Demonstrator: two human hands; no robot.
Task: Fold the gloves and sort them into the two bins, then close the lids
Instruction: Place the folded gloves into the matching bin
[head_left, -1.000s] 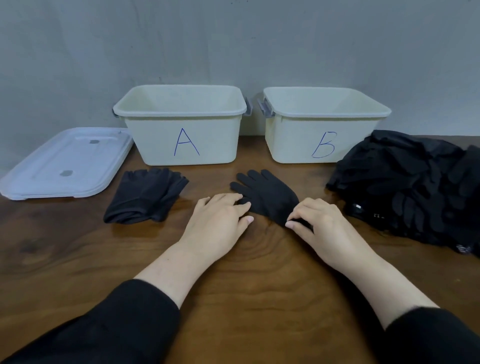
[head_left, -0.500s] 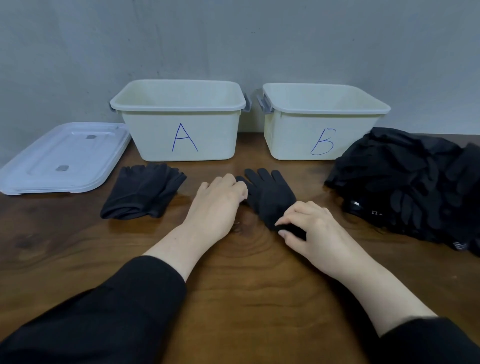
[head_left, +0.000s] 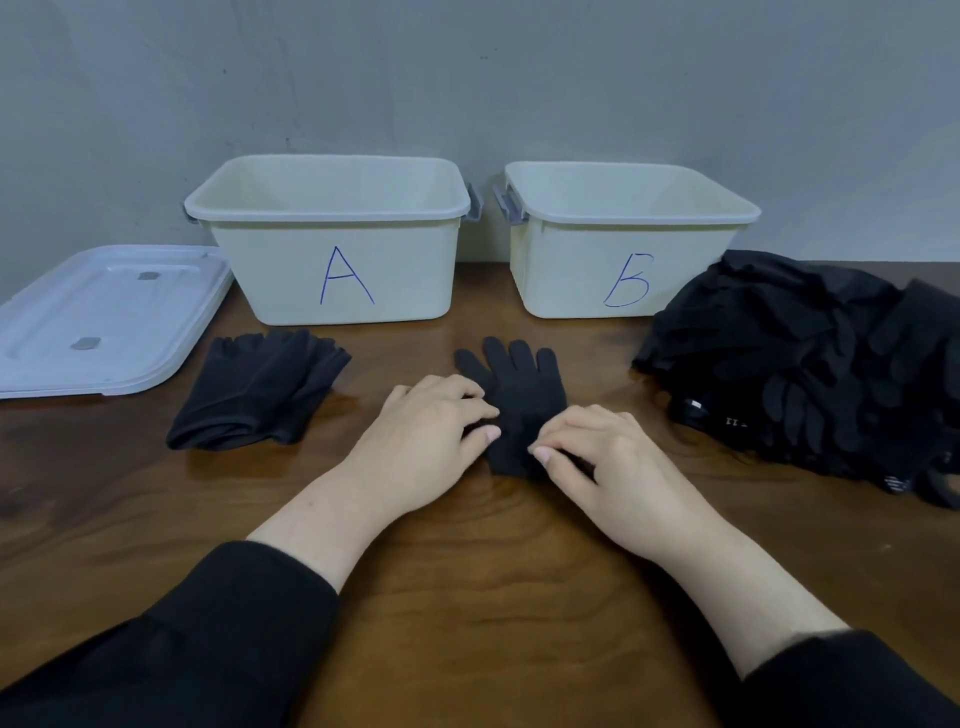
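Lying between left hand (head_left: 426, 441) and right hand (head_left: 608, 462): black glove (head_left: 524, 395), both touching.

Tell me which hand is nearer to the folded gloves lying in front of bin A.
Left. The left hand rests just right of the folded gloves, apart from them; the right hand lies farther right, beyond the flat glove both hands touch.
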